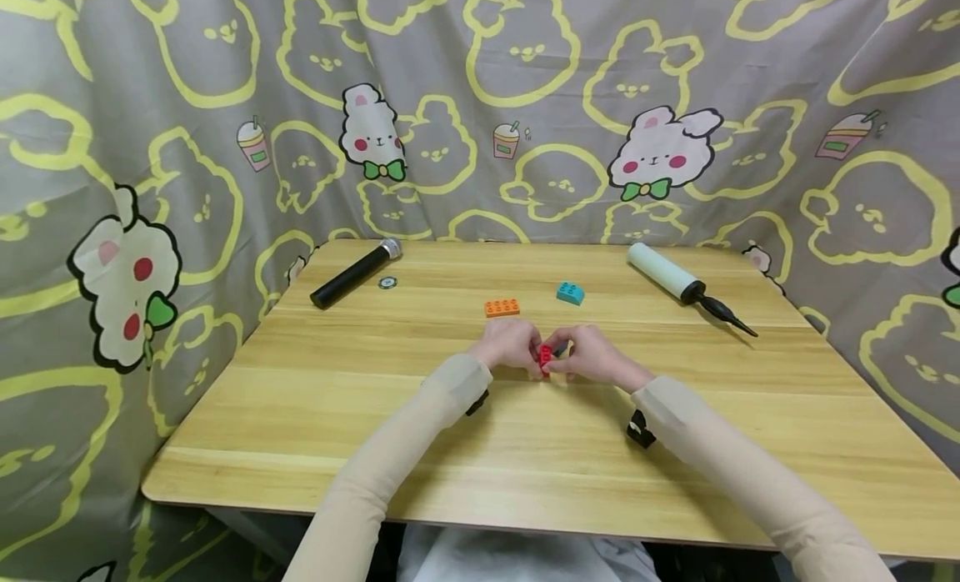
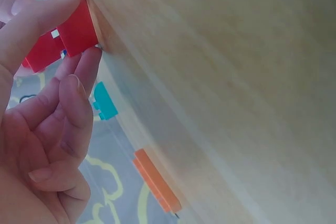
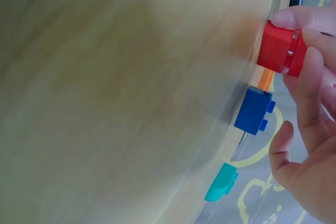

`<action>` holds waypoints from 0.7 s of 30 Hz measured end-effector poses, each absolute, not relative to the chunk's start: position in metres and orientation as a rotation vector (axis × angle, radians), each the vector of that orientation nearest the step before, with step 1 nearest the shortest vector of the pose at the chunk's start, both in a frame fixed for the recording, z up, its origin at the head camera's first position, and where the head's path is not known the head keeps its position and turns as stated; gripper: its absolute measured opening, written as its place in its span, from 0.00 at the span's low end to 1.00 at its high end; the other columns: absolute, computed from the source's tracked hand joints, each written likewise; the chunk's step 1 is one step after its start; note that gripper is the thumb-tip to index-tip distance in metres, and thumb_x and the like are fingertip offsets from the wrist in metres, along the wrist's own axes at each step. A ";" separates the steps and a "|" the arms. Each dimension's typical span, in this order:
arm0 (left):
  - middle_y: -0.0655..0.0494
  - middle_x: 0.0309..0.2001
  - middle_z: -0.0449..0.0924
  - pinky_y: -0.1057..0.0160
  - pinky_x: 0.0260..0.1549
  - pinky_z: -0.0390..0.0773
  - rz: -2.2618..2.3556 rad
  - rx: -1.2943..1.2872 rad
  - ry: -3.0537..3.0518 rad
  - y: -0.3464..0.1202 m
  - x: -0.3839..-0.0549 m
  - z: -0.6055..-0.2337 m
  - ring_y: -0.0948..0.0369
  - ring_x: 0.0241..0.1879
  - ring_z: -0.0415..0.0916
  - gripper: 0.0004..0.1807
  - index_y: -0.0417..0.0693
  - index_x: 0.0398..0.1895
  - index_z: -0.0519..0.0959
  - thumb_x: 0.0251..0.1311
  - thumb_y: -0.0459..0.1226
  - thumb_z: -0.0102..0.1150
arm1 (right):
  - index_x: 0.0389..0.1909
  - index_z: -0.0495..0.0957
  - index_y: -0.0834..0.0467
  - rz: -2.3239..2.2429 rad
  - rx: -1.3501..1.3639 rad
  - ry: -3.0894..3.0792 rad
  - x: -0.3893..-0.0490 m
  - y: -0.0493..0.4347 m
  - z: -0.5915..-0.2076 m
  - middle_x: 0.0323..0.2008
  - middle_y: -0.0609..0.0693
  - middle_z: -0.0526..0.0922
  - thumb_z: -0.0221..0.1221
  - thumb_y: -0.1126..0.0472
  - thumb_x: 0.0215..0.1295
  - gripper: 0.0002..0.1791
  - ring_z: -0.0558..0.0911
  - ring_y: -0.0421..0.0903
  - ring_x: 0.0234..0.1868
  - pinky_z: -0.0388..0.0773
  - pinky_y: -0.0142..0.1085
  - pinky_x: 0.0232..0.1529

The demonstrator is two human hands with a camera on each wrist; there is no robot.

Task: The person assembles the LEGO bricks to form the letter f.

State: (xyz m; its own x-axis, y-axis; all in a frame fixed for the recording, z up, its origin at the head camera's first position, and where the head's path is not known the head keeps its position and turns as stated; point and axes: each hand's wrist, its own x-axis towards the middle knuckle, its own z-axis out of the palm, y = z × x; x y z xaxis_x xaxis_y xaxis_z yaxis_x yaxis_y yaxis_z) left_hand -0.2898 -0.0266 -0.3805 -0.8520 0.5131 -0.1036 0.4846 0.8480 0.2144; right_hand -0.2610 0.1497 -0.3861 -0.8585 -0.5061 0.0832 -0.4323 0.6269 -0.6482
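Two red toy bricks are between my hands, one just above the other, with a narrow gap where studs show. My left hand (image 1: pixel 512 345) pinches the lower red brick (image 2: pixel 80 31), which sits close to the tabletop. The upper red brick (image 3: pixel 298 56) is held in the fingers of my right hand (image 1: pixel 592 354). Whether the two bricks are pressed fully together I cannot tell. A blue brick (image 3: pixel 253 109) stands on the table beside my right hand, mostly hidden by it in the head view.
Beyond the hands lie an orange brick (image 1: pixel 502 308) and a teal brick with a curved side (image 1: pixel 570 293). A black microphone (image 1: pixel 352 275) and a small round disc (image 1: pixel 387 283) are at back left, a pale hand pump (image 1: pixel 663 272) at back right. Wooden table (image 1: pixel 300 432).
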 end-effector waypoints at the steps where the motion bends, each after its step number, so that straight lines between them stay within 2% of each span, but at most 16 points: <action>1: 0.71 0.23 0.79 0.68 0.23 0.63 0.277 0.773 2.869 -0.027 -0.289 -0.381 0.69 0.26 0.69 0.12 0.62 0.22 0.81 0.42 0.53 0.75 | 0.43 0.82 0.59 -1.048 -0.793 2.736 -0.261 0.149 -0.386 0.36 0.51 0.85 0.68 0.60 0.55 0.15 0.78 0.42 0.17 0.75 0.34 0.20; 21: 0.70 0.24 0.78 0.68 0.25 0.63 0.265 0.747 2.900 -0.025 -0.285 -0.381 0.69 0.26 0.69 0.12 0.61 0.24 0.82 0.42 0.52 0.75 | 0.43 0.82 0.61 -1.007 -0.777 2.796 -0.258 0.146 -0.388 0.37 0.53 0.86 0.69 0.60 0.55 0.15 0.79 0.44 0.17 0.74 0.32 0.20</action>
State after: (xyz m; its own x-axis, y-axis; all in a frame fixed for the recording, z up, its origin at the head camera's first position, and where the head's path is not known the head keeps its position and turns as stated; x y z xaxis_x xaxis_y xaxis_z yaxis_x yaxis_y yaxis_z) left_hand -0.2848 -0.0254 -0.3805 -0.8680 0.4891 -0.0863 0.4653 0.8616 0.2029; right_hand -0.2583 0.1463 -0.3875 -0.8697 -0.4828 0.1027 -0.4374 0.6573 -0.6137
